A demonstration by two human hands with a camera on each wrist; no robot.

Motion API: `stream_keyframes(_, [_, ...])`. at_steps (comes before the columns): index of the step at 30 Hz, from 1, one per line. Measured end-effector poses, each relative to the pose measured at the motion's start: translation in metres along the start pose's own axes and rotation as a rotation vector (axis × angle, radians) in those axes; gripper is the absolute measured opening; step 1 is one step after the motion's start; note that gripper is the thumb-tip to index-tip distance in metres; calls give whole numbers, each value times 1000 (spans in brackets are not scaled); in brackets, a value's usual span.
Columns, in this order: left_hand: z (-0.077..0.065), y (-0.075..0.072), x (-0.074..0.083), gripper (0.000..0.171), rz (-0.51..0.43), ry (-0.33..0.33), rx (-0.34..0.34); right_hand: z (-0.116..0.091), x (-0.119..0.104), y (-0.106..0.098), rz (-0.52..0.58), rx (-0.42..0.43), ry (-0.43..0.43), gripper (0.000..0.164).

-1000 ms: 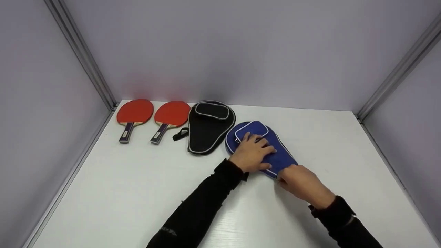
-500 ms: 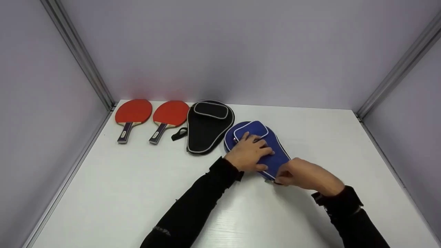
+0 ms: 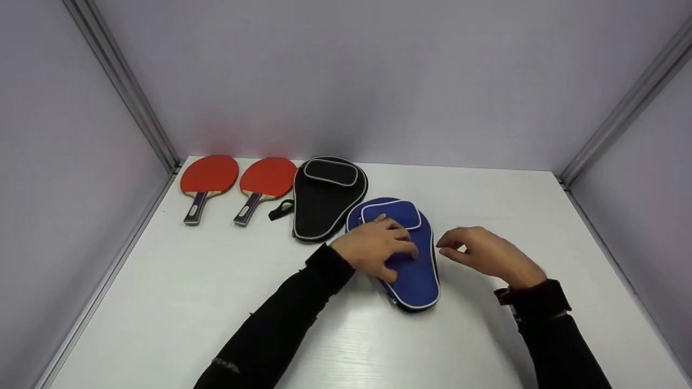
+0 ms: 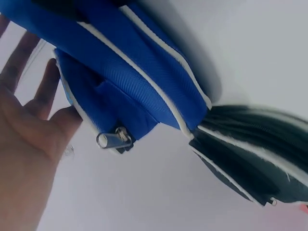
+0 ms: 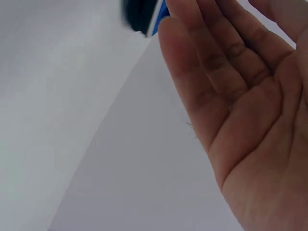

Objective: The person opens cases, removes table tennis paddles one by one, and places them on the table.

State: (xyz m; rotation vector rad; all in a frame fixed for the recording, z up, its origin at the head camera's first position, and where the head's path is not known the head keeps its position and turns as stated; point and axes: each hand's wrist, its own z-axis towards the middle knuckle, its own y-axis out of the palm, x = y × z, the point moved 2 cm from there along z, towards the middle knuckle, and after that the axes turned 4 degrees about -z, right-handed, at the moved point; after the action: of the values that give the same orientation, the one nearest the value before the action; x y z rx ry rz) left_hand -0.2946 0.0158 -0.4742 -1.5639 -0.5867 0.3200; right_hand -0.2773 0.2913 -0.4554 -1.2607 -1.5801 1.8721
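Note:
A blue paddle case [image 3: 416, 283] with white piping and a small front pocket [image 3: 400, 213] lies flat, its narrow end toward the person. My left hand [image 3: 373, 248] rests on it with spread fingers. In the left wrist view, a metal zipper pull [image 4: 114, 139] hangs at the pocket's corner. Just off the case's right edge is my right hand [image 3: 489, 254], loosely bent and holding nothing. The right wrist view shows that hand's palm [image 5: 260, 125] with long, relaxed fingers and a bit of the case beyond the fingertips. The case's contents are hidden.
A black paddle case [image 3: 324, 208] with a wrist strap [image 3: 281, 209] lies close behind and left of the blue one. Two red paddles [image 3: 210, 173] lie farther left on the white table [image 3: 216, 302]. Pale panels [image 3: 432, 81] enclose the back and sides.
The blue case has turned clockwise, its narrow end swinging toward the person. My right hand has let go of that end and moved up and right. My left hand has shifted slightly left with the case.

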Motion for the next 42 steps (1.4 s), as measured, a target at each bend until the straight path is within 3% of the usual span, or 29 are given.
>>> stream_keyframes(5, [-11, 0, -2, 58, -3, 32, -21, 3, 13, 8, -50, 38, 3, 23])
stream_keyframes(11, [-23, -9, 7, 52, 50, 54, -61, 7, 23, 16, -62, 13, -8, 24])
stream_keyframes(17, [-26, -22, 30, 62, 288, 61, -62, 10, 26, 21, -41, -14, 4, 23])
stream_keyframes(22, [-22, -18, 54, 84, 535, 130, -34, 12, 30, 25, -49, -32, 23, 24])
stream_keyframes(26, [-20, -12, 70, 60, 644, 206, 0, 12, 32, 27, -45, -38, 42, 23])
stream_keyframes(29, [-19, -8, 77, 45, 671, 229, 7, 12, 33, 28, -39, -39, 53, 23])
stream_keyframes(34, [-20, -5, 76, 37, 674, 247, 29, 11, 33, 28, -37, -36, 40, 24])
stream_keyframes(38, [-25, -6, 70, 34, 672, 291, 110, 11, 33, 29, -36, -20, 18, 23])
stream_keyframes(42, [-34, -7, 62, 32, 641, 354, 239, 10, 31, 28, -51, -5, -5, 23])
